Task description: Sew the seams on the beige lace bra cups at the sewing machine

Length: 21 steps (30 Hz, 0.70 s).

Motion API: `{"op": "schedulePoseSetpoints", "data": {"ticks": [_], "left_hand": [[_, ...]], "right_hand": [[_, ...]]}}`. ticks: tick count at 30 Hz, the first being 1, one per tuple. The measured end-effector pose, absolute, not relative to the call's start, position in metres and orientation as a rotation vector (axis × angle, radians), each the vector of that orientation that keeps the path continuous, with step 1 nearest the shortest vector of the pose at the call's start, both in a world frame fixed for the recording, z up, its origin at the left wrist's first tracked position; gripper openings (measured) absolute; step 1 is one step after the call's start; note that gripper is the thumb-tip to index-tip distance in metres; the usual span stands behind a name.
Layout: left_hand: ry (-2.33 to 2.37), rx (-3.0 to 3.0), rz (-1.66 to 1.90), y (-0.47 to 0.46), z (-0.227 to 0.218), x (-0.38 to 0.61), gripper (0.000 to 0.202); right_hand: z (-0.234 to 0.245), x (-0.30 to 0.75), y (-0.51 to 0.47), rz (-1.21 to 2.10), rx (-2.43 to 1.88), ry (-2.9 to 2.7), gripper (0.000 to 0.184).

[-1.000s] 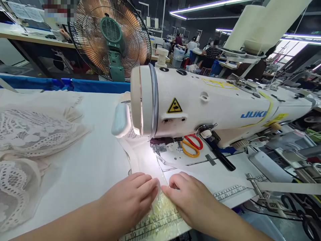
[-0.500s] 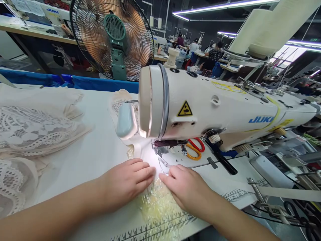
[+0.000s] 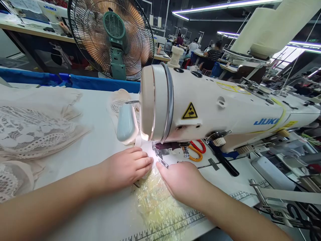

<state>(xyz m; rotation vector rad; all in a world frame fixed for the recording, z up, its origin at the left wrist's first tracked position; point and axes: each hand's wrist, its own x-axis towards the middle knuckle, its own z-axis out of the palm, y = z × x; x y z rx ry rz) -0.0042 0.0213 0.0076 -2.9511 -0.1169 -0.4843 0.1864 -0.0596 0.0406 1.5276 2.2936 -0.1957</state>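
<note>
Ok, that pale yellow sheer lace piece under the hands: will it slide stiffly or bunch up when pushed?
Probably floppy: the pale yellow sheer lace piece lies wrinkled on the white table. Likely very light, since the printed ruler shows through it. It may bunch rather than slide; the left hand and right hand both press it flat.

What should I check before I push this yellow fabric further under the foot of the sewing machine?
1. Flat left hand on the fabric: ok.
2. Flat right hand on the fabric: ok.
3. Both hands clear of the presser foot: not ok, the fingertips are almost at it.
4. Light on the sewing area: ok, it is bright.
5. The scissors off the fabric: ok, they lie behind the foot, under the sewing machine.
6. Fabric edge under the foot: cannot tell, glare hides it.
</note>
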Motion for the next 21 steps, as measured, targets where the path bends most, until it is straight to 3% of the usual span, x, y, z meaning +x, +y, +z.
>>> {"op": "schedulePoseSetpoints", "data": {"ticks": [4, 15, 21], "left_hand": [[-0.113, -2.931, -0.447, 0.028, 0.010, -0.003, 0.041], [-0.320, -2.982, -0.143, 0.049, -0.001, -0.013, 0.042], [-0.426, -2.996, -0.227, 0.055, 0.006, -0.011, 0.035]], "right_hand": [[0.038, 0.174, -0.053, -0.206, 1.537, 2.158, 0.089], [0.040, 0.159, -0.057, -0.326, 1.597, 2.038, 0.100], [0.022, 0.170, -0.077, -0.297, 1.693, 2.225, 0.075]]}}
